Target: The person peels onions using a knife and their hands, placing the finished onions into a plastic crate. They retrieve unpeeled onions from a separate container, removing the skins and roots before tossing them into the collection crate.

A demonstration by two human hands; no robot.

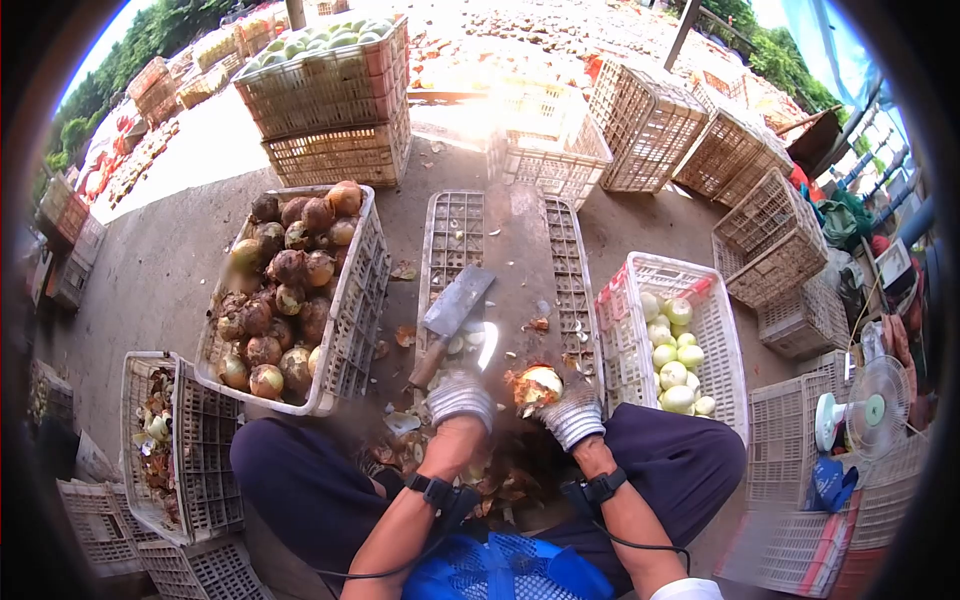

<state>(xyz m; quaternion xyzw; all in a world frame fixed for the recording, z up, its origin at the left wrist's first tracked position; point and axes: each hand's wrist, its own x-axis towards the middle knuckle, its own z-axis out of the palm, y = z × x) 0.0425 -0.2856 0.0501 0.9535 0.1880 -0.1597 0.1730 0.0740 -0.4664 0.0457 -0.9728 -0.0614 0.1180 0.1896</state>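
My left hand (460, 398), in a knitted work glove, grips the handle of a cleaver (457, 302) whose broad blade points away from me over an upturned crate (452, 225) with a board on it. My right hand (573, 412), also gloved, holds a partly peeled onion (538, 384) with brown skin hanging off it, close to the near end of the board. Onion skins lie scattered between my knees.
A white crate (352, 330) of brown unpeeled onions stands to the left, and a crate (712, 330) of peeled pale onions to the right. A crate (190, 440) of peelings sits near left. Several stacked crates stand behind, a small fan (862, 410) at right, a blue basket (505, 570) below.
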